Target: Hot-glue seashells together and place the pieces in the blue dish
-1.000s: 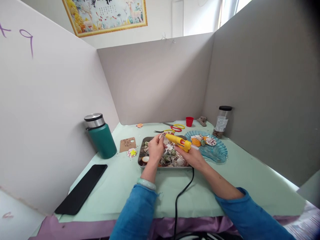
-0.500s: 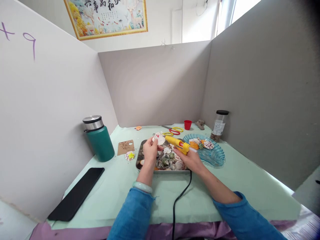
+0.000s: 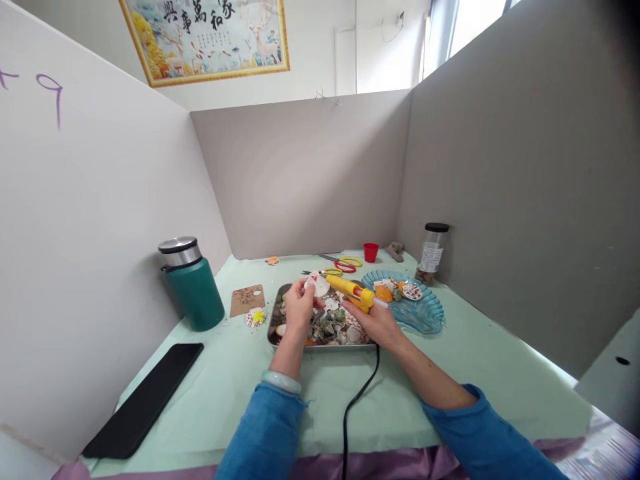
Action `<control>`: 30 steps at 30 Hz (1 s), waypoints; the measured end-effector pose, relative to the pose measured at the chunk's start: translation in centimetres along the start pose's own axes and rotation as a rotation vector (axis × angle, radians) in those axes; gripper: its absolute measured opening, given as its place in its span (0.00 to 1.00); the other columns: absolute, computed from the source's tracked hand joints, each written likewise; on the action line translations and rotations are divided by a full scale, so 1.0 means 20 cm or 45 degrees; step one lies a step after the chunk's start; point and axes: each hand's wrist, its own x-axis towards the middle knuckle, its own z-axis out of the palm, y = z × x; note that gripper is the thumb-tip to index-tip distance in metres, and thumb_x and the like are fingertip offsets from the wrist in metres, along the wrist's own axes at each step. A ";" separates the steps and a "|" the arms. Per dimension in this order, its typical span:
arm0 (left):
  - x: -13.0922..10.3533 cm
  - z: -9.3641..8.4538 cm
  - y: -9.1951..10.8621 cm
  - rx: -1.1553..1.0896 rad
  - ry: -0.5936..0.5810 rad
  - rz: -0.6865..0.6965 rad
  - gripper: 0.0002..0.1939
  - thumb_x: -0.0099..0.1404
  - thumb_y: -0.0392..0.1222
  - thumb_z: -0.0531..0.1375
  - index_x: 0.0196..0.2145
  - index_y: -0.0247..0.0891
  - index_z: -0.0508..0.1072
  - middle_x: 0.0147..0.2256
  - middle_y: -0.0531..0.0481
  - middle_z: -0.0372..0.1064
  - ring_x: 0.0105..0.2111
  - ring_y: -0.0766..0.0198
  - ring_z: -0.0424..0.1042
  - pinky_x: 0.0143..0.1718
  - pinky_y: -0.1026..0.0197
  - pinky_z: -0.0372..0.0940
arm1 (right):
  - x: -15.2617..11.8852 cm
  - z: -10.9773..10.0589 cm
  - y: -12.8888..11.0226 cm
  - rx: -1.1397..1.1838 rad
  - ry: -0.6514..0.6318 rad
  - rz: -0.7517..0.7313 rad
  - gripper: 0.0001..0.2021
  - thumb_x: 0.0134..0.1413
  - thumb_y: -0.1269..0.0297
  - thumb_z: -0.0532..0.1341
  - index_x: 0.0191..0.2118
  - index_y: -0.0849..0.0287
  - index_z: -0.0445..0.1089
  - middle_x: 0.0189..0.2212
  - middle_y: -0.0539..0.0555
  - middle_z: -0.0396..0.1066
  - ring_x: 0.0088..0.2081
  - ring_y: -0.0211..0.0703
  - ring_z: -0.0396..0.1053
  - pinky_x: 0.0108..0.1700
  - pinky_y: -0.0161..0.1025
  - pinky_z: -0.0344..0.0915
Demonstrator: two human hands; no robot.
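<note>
- Left hand (image 3: 299,305) pinches white piece (image 3: 319,287) above metal tray (image 3: 330,347);
- right hand (image 3: 379,324) grips yellow glue gun (image 3: 353,291) over tray's right side;
- gluing seems the step; next move likely needs steady aim

Bright yellow is shown by the glue gun (image 3: 345,287) in the right grip (image 3: 377,324). On the flat piece (image 3: 319,287) in the left grip (image 3: 299,307), white is marked with red. To the right of the right grip, the plate (image 3: 425,312) is coloured translucent blue. Left of the left grip, the bottle (image 3: 196,297) is coloured green and silver.
</note>
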 end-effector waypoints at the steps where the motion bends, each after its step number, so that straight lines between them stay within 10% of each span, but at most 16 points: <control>1: 0.00 0.00 0.00 -0.004 -0.005 -0.004 0.14 0.55 0.43 0.58 0.38 0.34 0.69 0.18 0.57 0.66 0.15 0.70 0.64 0.20 0.67 0.60 | 0.00 0.00 0.00 0.004 0.002 0.002 0.20 0.51 0.48 0.60 0.37 0.62 0.75 0.30 0.56 0.76 0.34 0.50 0.72 0.35 0.42 0.69; 30: -0.01 -0.01 0.00 0.279 0.035 0.111 0.20 0.58 0.57 0.58 0.33 0.35 0.75 0.14 0.56 0.63 0.13 0.70 0.61 0.18 0.68 0.54 | 0.00 0.01 0.01 0.062 -0.058 -0.004 0.21 0.51 0.48 0.61 0.39 0.63 0.75 0.32 0.55 0.76 0.35 0.49 0.72 0.37 0.40 0.68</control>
